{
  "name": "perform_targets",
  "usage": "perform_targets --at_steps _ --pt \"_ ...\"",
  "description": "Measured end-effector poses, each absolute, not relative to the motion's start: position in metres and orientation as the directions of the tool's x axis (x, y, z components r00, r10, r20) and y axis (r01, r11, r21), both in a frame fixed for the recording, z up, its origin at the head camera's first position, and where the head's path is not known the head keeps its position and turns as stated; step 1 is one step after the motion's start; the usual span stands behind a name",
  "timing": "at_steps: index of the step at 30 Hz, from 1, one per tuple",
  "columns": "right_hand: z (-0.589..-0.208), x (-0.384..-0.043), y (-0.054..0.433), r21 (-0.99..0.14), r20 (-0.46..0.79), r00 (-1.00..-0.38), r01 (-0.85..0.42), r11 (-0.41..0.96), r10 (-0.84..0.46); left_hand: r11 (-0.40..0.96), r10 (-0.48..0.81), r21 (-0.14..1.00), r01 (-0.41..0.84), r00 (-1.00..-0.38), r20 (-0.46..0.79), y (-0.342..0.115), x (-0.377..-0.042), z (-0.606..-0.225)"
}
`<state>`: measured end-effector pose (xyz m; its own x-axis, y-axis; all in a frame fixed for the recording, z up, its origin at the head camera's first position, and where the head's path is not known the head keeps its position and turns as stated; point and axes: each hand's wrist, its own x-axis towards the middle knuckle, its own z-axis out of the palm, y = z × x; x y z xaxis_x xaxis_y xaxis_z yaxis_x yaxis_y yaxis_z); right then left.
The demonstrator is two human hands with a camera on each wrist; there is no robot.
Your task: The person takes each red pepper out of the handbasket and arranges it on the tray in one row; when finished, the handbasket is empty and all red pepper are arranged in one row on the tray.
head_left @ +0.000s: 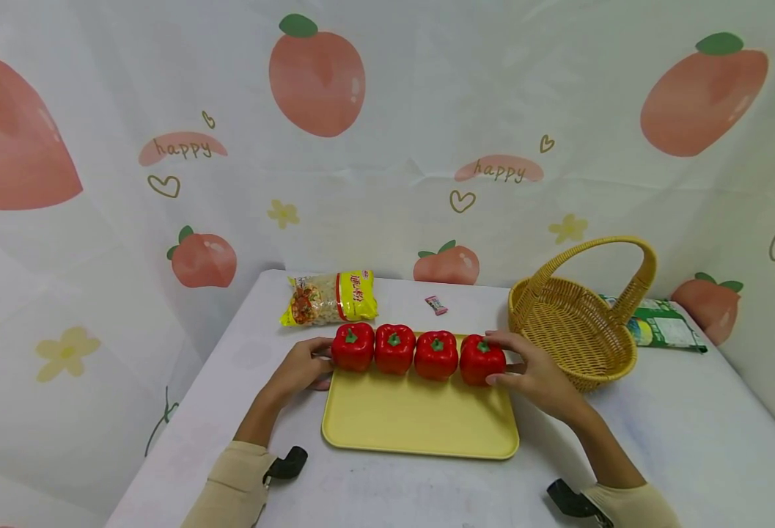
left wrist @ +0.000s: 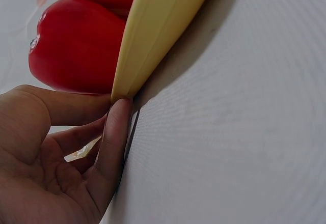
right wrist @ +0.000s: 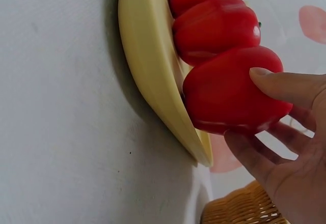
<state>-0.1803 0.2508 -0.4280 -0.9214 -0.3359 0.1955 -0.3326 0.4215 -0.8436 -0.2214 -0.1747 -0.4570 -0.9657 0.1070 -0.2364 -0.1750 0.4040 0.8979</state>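
A row of several red bell peppers [head_left: 395, 350] stands along the far side of a yellow tray [head_left: 420, 429], stems upward. At the row's left end, my left hand [head_left: 298, 369] pinches the tray's rim between thumb and finger, as the left wrist view shows. The leftmost bell pepper [left wrist: 76, 46] sits right beside that thumb. My right hand [head_left: 540, 375] holds the rightmost bell pepper [right wrist: 234, 91], with the thumb on one side and fingers on the other. This pepper is over the tray's right edge, close to its neighbour [right wrist: 216, 30].
A yellow wicker basket [head_left: 575, 337] with a tall handle stands to the right, just beyond my right hand. Behind it lies a green packet [head_left: 667, 326]. A yellow and clear food bag [head_left: 331, 298] and a small wrapped candy [head_left: 436, 305] lie at the back of the white table [head_left: 374, 488].
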Motion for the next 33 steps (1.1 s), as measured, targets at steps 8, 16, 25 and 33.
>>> perform_targets --at_steps 8,16,25,33 --pt "-0.4281 -0.1792 0.2507 -0.842 0.180 -0.923 -0.323 0.432 -0.340 0.402 0.109 0.898 -0.178 -0.965 -0.240 -0.1754 -0.2223 -0.4585" --pt "-0.4275 -0.1777 0.2516 -0.858 0.174 -0.926 -0.310 0.410 -0.336 0.402 0.115 0.899 -0.174 -0.965 -0.238 -0.1747 -0.2224 -0.4588" --pt "-0.4283 -0.1784 0.2515 -0.850 0.182 -0.925 -0.318 0.420 -0.332 0.405 0.116 0.898 -0.170 -0.965 -0.235 -0.1739 -0.2223 -0.4580" --pt "-0.4213 -0.1775 0.2574 -0.812 0.213 -0.922 -0.351 0.467 -0.322 0.412 0.121 0.897 -0.159 -0.966 -0.226 -0.1753 -0.2220 -0.4572"
